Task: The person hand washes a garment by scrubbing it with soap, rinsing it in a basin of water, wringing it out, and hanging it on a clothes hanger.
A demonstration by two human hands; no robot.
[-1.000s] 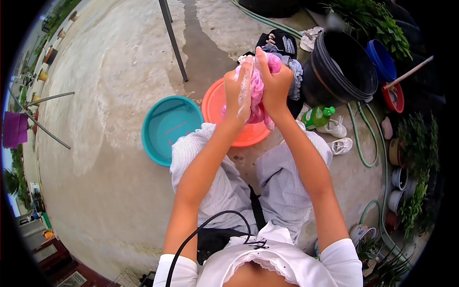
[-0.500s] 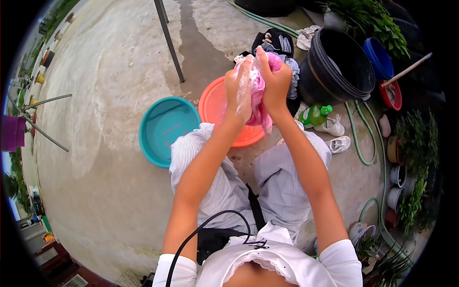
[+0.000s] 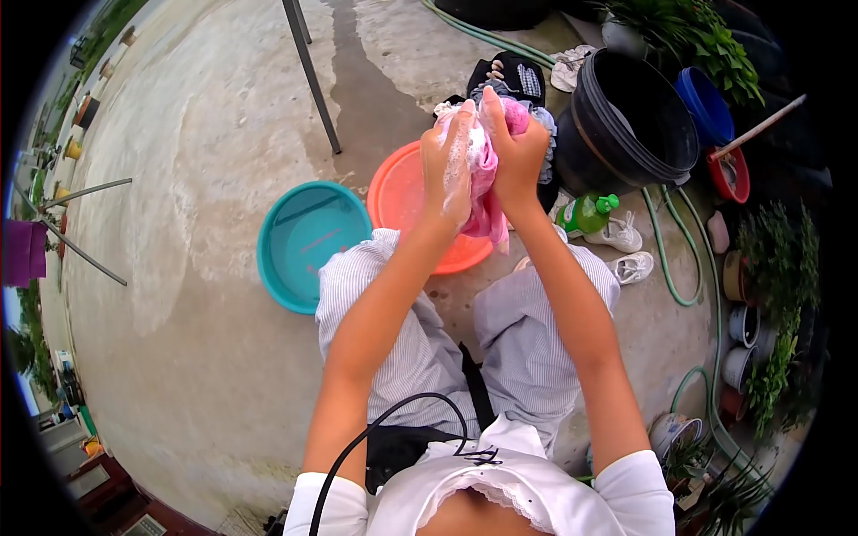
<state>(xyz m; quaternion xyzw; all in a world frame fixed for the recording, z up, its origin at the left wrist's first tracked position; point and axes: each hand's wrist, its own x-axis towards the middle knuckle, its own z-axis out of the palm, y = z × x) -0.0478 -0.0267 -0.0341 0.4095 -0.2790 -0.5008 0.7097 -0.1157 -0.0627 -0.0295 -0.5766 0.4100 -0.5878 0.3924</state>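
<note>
A soapy pink cloth (image 3: 485,179) is bunched between my two hands above the orange basin (image 3: 393,192). My left hand (image 3: 447,170), streaked with white suds, grips its left side. On the right side my right hand (image 3: 518,161) is closed round the cloth, and a pink bulge shows above the fingers. Both thumbs point up, and the cloth's lower end hangs below the hands. The teal basin (image 3: 308,255), holding water, stands left of the orange one. Behind my hands lies a pile of dark and grey clothes (image 3: 527,85).
A green bottle (image 3: 585,215) stands beside white shoes (image 3: 633,267) at the right. Beyond are a large black bucket (image 3: 594,134), a blue bucket (image 3: 706,107), a red bucket (image 3: 730,177) and a green hose (image 3: 684,277). A metal pole (image 3: 313,80) rises at the upper left.
The view has shifted slightly, so the basins and buckets appear a little further left. Both hands keep their hold on the pink cloth, with little visible movement.
</note>
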